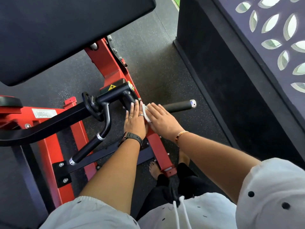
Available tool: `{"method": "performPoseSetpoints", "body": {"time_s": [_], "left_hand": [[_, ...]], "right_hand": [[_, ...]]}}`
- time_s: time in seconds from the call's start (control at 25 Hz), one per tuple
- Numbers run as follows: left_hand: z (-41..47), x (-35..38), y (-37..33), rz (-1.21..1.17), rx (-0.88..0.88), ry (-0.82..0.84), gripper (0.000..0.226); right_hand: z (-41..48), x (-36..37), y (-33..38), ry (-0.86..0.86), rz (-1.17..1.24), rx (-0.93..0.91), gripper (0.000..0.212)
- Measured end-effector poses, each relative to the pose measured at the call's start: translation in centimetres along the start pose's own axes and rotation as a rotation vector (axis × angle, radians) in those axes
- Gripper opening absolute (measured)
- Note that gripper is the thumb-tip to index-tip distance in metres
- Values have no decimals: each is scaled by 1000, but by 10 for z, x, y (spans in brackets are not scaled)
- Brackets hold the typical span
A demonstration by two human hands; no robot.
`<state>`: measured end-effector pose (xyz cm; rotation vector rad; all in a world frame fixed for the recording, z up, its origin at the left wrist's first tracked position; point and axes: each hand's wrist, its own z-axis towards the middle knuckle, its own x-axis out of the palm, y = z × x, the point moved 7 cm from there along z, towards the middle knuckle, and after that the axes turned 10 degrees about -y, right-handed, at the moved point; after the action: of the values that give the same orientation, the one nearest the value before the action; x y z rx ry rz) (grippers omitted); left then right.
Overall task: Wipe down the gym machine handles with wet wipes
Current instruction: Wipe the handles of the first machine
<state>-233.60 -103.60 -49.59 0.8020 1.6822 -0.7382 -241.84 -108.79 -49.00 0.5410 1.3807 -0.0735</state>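
Observation:
A red and black gym machine stands below me. Its right handle (179,106) is a black grip with a chrome end cap, pointing right. My right hand (162,119) lies on the inner end of that handle, pressing a white wet wipe (146,114) against it. My left hand (135,119), with rings and a black watch, rests flat beside it on the black bar near the pivot, fingers extended. A second curved black handle (92,146) with chrome cap hangs lower left, untouched.
A large black pad (66,35) fills the upper left. The red frame (107,60) runs diagonally under my hands. A dark wall base and a patterned screen (272,38) stand close on the right. My bare feet (154,169) are on speckled rubber floor.

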Motion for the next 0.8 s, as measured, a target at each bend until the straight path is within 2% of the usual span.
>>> {"method": "performPoseSetpoints", "body": {"time_s": [0.12,0.32,0.4,0.52,0.64,0.8], "left_hand": [[2,-2,3,-43,-1,-23,77],[-1,-3,-3,-38,1,-12,81],[2,-5,-14,-19,63,-5,81],[5,-8,-35,-41,153,-6,80],[7,-7,-49,-27,226,22,75],[7,-3,-48,-35,226,52,73]], "right_hand": [[22,1,-3,53,-70,-14,50],[-4,-8,-16,-1,-137,-268,55],[-24,-18,-38,-70,-133,-205,53],[-37,-25,-64,-88,-182,26,64],[-30,-24,-49,-110,-165,45,66],[-14,-18,-29,-95,-93,28,65]]}}
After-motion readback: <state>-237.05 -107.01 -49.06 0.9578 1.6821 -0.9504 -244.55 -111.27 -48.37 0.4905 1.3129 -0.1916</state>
